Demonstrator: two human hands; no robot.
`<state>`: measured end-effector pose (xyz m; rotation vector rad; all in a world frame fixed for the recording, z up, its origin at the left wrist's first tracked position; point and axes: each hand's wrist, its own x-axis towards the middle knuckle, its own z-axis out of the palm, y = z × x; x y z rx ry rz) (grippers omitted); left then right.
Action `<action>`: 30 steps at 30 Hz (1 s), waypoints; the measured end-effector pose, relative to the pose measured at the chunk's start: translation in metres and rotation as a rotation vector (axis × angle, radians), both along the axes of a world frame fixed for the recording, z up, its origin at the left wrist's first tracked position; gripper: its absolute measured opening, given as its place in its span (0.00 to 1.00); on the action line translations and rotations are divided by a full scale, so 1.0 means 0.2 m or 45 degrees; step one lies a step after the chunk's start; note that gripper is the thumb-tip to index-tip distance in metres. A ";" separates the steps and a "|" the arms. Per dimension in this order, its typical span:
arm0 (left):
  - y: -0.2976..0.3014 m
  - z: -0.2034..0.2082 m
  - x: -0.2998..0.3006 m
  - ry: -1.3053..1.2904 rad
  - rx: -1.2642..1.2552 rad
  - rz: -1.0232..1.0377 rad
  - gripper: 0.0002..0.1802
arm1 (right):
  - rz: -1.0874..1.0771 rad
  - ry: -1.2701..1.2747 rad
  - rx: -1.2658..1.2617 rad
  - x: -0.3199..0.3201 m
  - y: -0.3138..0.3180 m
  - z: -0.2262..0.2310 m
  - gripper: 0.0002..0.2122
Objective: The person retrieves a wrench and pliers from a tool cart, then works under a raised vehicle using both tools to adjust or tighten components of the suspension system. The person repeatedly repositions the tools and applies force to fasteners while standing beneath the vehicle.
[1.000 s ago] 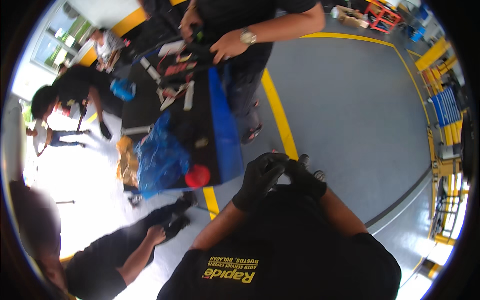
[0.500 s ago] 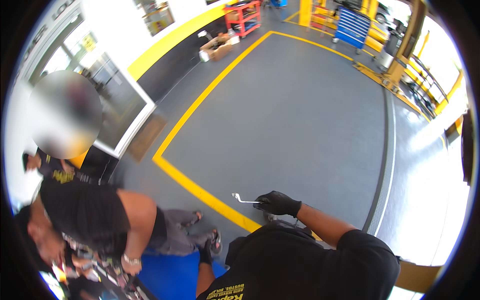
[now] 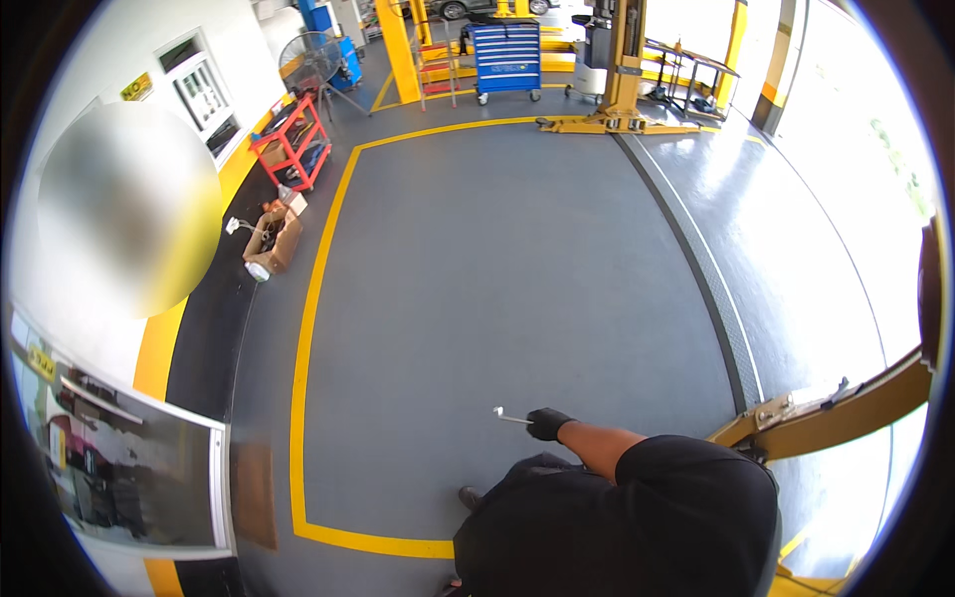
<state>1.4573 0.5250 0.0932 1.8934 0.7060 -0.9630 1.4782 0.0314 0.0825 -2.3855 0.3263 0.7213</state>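
Note:
My right hand [image 3: 546,424], in a black glove, is closed around one end of a thin silver wrench [image 3: 513,418]. The wrench has a bent, cranked end that points left, away from my fingers. It is held in the air over the grey floor [image 3: 517,289], touching nothing else. My right forearm comes out of a black short sleeve [image 3: 686,478]. My left hand is out of sight.
A yellow line [image 3: 310,348] borders the floor. At left are a brown doormat [image 3: 255,496], a glass door [image 3: 139,458], a cardboard box [image 3: 274,244] and a red cart [image 3: 293,144]. Ahead stand a blue tool cabinet [image 3: 507,58] and a lift post [image 3: 625,70]; a lift arm [image 3: 836,410] reaches in at right.
My view has swung left to right, away from the person and the blue surface at lower left. My left hand has gone out of view; the right still holds the wrench.

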 end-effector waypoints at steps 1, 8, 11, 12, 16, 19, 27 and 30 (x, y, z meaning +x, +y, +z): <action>-0.06 0.03 0.25 -0.019 -0.002 -0.090 0.22 | -0.263 0.135 -0.016 -0.05 -0.15 -0.10 0.17; -0.88 0.36 1.68 -0.154 0.105 -0.628 0.21 | -0.205 0.440 -0.433 -0.51 -0.95 -0.69 0.07; -1.23 0.25 2.01 -0.008 0.187 -0.690 0.20 | -0.973 0.591 -0.445 -0.85 -1.27 -1.16 0.08; -1.33 0.29 2.12 0.003 0.302 -0.714 0.20 | -0.878 0.509 -0.373 -0.73 -1.35 -1.21 0.07; -1.78 0.45 2.48 -0.025 0.660 -1.275 0.19 | -0.621 0.272 -0.369 -0.31 -1.74 -0.80 0.05; -2.54 -0.10 2.82 -1.310 0.274 -2.196 0.10 | -2.051 0.138 0.700 0.16 -2.22 -0.37 0.09; -5.92 1.99 3.13 -1.661 -1.710 -1.275 0.56 | -1.865 -0.170 0.478 0.86 -3.96 -0.04 0.19; -6.62 2.48 3.38 -2.259 -2.212 -1.264 0.55 | -2.047 -0.041 0.433 0.92 -4.50 -0.13 0.18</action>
